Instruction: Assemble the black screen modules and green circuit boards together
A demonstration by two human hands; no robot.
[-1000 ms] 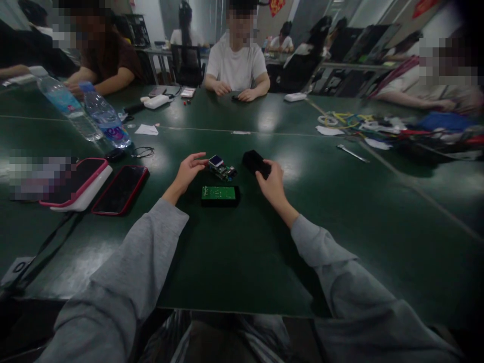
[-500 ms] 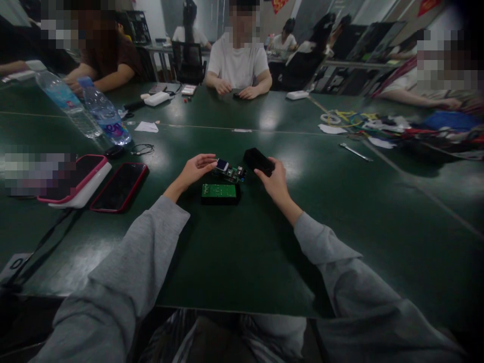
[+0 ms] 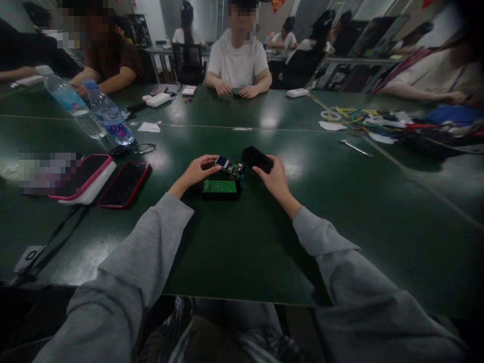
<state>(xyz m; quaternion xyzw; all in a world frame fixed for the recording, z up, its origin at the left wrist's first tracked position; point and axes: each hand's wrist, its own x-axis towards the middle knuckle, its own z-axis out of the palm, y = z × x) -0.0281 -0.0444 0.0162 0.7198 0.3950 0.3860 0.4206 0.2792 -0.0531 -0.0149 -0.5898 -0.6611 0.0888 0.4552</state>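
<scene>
My left hand (image 3: 199, 170) is closed on the left end of a circuit board with a small screen (image 3: 221, 161); its bare parts and connectors point right. In my right hand (image 3: 273, 172) is a black plastic case (image 3: 255, 158), held at its right end with the hollow side partly showing. The case's left end is close to the board's connectors; whether they touch, I cannot tell. Just in front of the board, on the table, lies a black case half with a green circuit board (image 3: 220, 187) in it.
Left are two phones, the nearer a red-edged phone (image 3: 124, 184), and two water bottles, one with a purple label (image 3: 113, 123). Right lie a wrench (image 3: 356, 148) and tangled cables (image 3: 363, 117). A person in a white shirt (image 3: 239, 63) sits opposite.
My left fingers have closed on the circuit board with the screen, its thumb now at the screen's edge. The right hand still holds the black case. The view has shifted slightly.
</scene>
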